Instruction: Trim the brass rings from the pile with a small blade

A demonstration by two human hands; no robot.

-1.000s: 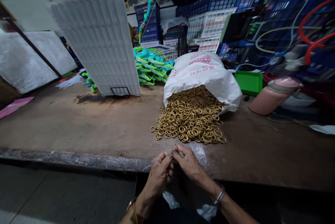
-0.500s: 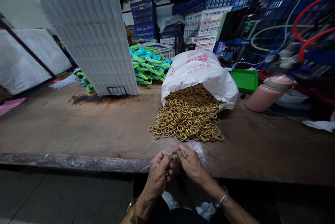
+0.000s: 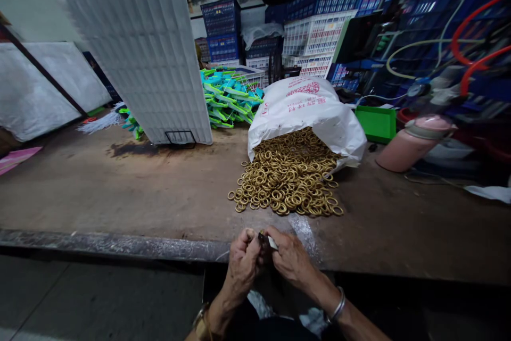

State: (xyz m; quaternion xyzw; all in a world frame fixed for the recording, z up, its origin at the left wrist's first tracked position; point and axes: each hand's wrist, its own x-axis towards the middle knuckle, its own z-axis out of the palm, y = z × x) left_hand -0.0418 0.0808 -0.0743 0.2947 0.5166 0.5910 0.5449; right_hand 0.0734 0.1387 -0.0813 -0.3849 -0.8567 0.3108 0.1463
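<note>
My left hand (image 3: 244,259) and my right hand (image 3: 290,258) meet at the near edge of the brown workbench (image 3: 120,192), fingertips pinched together. Between them sits a small item, partly brassy and partly pale, too small to name. The left fingers curl into a loose fist around it. The right fingers pinch a thin pale piece against it. Just beyond my hands lies a heap of brass rings (image 3: 287,181), spilling from a white sack (image 3: 307,109) that lies on its side.
A white ribbed panel (image 3: 143,59) stands tilted at the back left. Behind it lies a pile of teal and green plastic parts (image 3: 229,99). A green tray (image 3: 377,123), a pink bottle (image 3: 415,141), hoses and stacked crates fill the right and back.
My hands stay pressed together at the bench edge and shift only slightly lower. The thin piece in my right fingers has turned. The view wobbles a little.
</note>
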